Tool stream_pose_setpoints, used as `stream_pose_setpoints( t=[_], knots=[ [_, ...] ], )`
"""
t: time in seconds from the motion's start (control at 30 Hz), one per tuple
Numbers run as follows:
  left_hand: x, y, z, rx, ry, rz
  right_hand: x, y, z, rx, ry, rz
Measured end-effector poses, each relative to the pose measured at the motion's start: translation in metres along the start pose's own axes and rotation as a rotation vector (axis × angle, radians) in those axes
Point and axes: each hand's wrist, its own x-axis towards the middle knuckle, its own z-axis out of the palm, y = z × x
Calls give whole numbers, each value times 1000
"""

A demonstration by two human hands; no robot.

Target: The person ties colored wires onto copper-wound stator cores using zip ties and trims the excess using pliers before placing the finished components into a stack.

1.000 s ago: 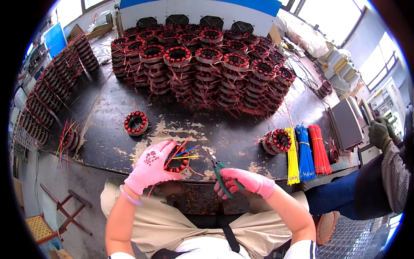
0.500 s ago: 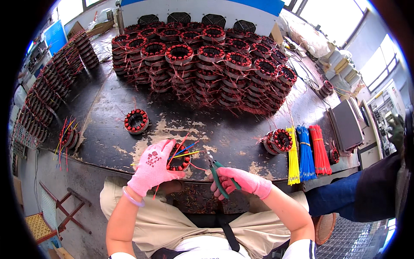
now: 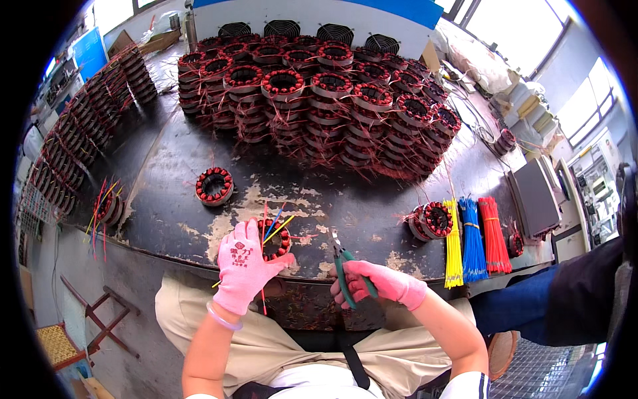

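Observation:
My left hand, in a pink glove, grips the near left side of a motor stator with red windings, its thumb along the near edge. Red, blue and yellow wires stick up from the stator's ring, and ends of red and yellow wire show below the hand. To the right, my right hand, also gloved, holds green-handled pliers. Their metal jaws point away from me, slightly parted and apart from the stator. Parts of the stator and wires are hidden under my left hand.
A large block of stacked stators fills the table's far side, with more stacks at left. Single stators lie beyond my left hand and at right. Yellow, blue and red wire bundles lie at right. Someone's leg is close by.
My left hand has turned more upright, and the wires now point up more steeply. The pliers have moved slightly right, away from the stator, and tilted more upright. The view has shifted a little.

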Motion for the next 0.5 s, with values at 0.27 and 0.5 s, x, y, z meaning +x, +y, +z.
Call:
stream_pose_setpoints(
  t=[0.27,0.5],
  knots=[
    [1,3,-4,18,-7,-28,7,-3,3,-51,-23,97],
    [1,-1,-6,-18,-7,-18,12,-12,11,-126,21,50]
  ],
)
